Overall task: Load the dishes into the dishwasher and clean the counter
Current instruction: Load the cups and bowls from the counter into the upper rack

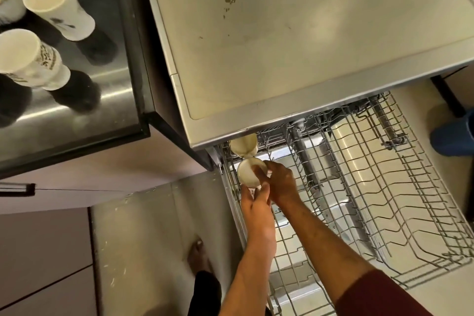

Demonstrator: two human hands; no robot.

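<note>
I see the cream-white plastic cup [250,172] at the far left corner of the pulled-out grey wire dishwasher rack [359,187], its open mouth turned up toward the camera. My right hand [278,182] has its fingers curled round the cup's right side, gripping it. My left hand [256,206] sits just below the cup with fingers fairly straight, their tips touching its lower edge; I cannot tell whether they pinch it. A second cream cup [243,145] lies in the rack just beyond the first, half hidden under the stained steel worktop [295,33] that overhangs the rack. On the dark glossy counter [102,84] to the left stand three tall white printed tumblers [55,7], well apart from the rack. My bare foot [198,255] rests on the pale floor [141,238] beside the rack's left rail.
</note>
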